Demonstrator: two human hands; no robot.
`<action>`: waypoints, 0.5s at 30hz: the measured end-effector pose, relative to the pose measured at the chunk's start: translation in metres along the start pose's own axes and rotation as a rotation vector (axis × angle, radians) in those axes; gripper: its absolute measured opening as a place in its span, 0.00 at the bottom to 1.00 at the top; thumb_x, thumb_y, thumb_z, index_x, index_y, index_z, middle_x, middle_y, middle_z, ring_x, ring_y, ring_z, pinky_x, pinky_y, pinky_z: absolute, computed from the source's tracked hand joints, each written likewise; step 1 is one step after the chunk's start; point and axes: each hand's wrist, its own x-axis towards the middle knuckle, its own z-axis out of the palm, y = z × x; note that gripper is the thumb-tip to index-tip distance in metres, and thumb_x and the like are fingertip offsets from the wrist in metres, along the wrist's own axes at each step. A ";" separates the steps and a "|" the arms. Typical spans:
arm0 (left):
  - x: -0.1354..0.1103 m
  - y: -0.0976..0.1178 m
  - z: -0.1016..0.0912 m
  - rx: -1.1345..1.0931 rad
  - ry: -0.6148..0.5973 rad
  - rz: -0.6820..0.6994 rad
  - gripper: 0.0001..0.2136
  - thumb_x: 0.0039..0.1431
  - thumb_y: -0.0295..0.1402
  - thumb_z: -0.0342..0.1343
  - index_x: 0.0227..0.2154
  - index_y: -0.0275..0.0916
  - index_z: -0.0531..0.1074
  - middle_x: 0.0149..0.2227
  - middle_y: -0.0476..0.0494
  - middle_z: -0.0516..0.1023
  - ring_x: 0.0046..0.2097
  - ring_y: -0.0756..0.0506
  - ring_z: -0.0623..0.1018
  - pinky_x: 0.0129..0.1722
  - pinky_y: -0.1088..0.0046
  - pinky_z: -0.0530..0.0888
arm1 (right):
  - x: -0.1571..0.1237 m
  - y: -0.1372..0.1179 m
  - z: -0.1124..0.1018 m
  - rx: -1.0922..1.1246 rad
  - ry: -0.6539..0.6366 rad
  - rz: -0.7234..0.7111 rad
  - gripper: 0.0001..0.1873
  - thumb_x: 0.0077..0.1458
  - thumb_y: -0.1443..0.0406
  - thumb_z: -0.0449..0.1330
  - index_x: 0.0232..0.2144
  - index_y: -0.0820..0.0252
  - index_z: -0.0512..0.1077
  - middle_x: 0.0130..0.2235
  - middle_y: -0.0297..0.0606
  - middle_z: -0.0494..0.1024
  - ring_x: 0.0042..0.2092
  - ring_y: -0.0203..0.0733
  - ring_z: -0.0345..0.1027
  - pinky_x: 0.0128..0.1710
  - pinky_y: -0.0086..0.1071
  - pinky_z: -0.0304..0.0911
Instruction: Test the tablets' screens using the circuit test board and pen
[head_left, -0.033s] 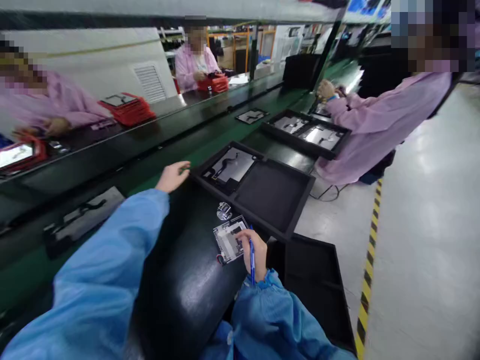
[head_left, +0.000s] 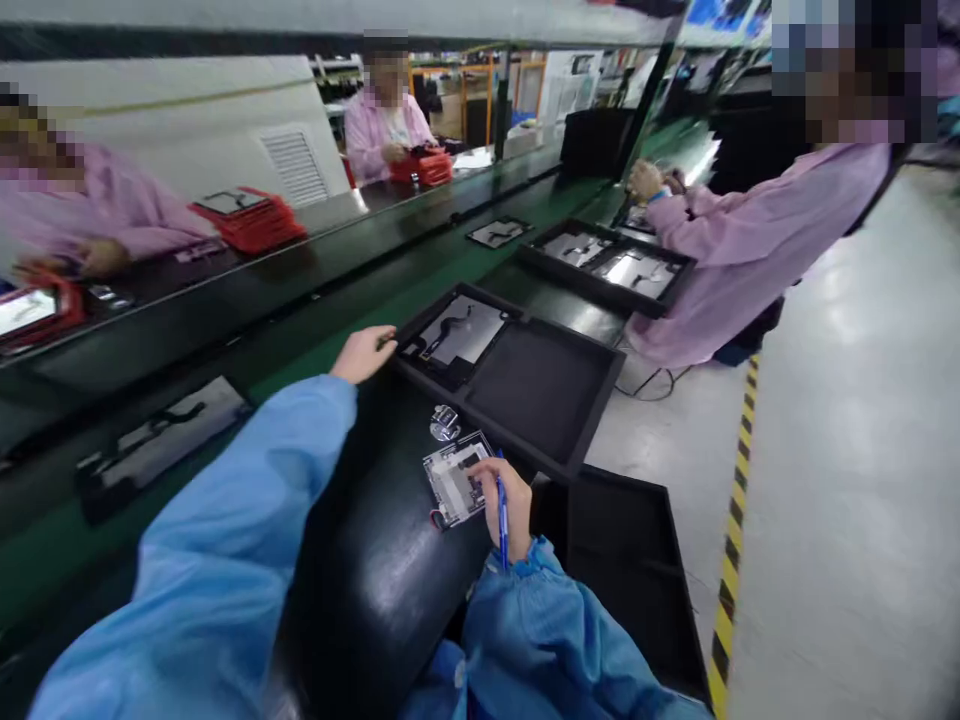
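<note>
My left hand [head_left: 364,354] is at the left corner of a black divided tray [head_left: 592,425], thumb and fingers apart, fingertips against the rim. In the tray's far compartment lies a flat grey panel [head_left: 474,335] with a dark ribbon cable. My right hand [head_left: 510,505] keeps a blue pen [head_left: 502,520] upright against the palm. Its fingertips touch a squarish pale electronic assembly [head_left: 452,485] on the black bench; the fingers hide its right side. Beside it sits a small shiny metallic piece [head_left: 445,423], whose kind I cannot make out.
A green conveyor belt [head_left: 300,385] carries a panel [head_left: 169,425] at left and another [head_left: 499,232] farther off. A second tray [head_left: 607,262] stands near a co-worker in pink [head_left: 772,220]. Another black tray [head_left: 630,570] lies at my right. Red frames [head_left: 251,220] are stacked across the line.
My left hand has moved right, up to the tray's corner. My right hand stays on the assembly with the pen. The whole view has shifted slightly.
</note>
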 end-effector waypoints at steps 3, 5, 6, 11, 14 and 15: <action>0.030 0.045 0.033 0.065 -0.065 -0.028 0.29 0.62 0.48 0.57 0.54 0.25 0.71 0.56 0.24 0.73 0.60 0.32 0.70 0.60 0.58 0.65 | 0.003 -0.001 -0.001 0.023 0.013 0.043 0.12 0.62 0.68 0.52 0.32 0.57 0.75 0.31 0.33 0.79 0.33 0.36 0.74 0.35 0.26 0.67; 0.039 0.063 0.041 0.109 -0.100 -0.061 0.35 0.54 0.54 0.61 0.49 0.21 0.74 0.55 0.16 0.72 0.61 0.26 0.69 0.60 0.57 0.64 | 0.002 -0.003 -0.003 0.019 0.032 0.034 0.12 0.61 0.69 0.52 0.31 0.57 0.74 0.30 0.33 0.79 0.32 0.36 0.74 0.35 0.26 0.67; 0.041 0.067 0.042 0.123 -0.114 -0.076 0.36 0.52 0.55 0.62 0.47 0.20 0.75 0.54 0.14 0.72 0.60 0.24 0.69 0.60 0.56 0.65 | 0.001 -0.005 -0.004 0.008 0.041 0.017 0.12 0.60 0.69 0.52 0.30 0.57 0.74 0.30 0.33 0.78 0.32 0.36 0.74 0.36 0.26 0.67; 0.050 0.064 0.039 0.126 -0.185 -0.173 0.45 0.42 0.60 0.65 0.48 0.17 0.72 0.52 0.07 0.71 0.55 0.17 0.73 0.50 0.50 0.72 | -0.005 -0.009 -0.004 -0.019 0.052 -0.002 0.12 0.59 0.72 0.53 0.29 0.56 0.74 0.30 0.32 0.78 0.33 0.35 0.74 0.37 0.25 0.67; 0.060 0.058 0.042 0.082 -0.230 -0.199 0.52 0.39 0.60 0.66 0.55 0.14 0.64 0.51 0.09 0.73 0.51 0.20 0.77 0.44 0.53 0.75 | -0.007 -0.008 -0.003 -0.001 0.078 -0.041 0.11 0.57 0.73 0.54 0.29 0.55 0.73 0.30 0.32 0.79 0.33 0.35 0.74 0.39 0.25 0.67; 0.062 0.058 0.044 0.073 -0.236 -0.200 0.52 0.39 0.59 0.66 0.55 0.14 0.63 0.51 0.09 0.73 0.51 0.21 0.77 0.44 0.54 0.76 | -0.007 -0.008 -0.003 0.006 0.085 -0.052 0.10 0.56 0.73 0.54 0.30 0.55 0.73 0.30 0.31 0.79 0.34 0.35 0.74 0.39 0.25 0.67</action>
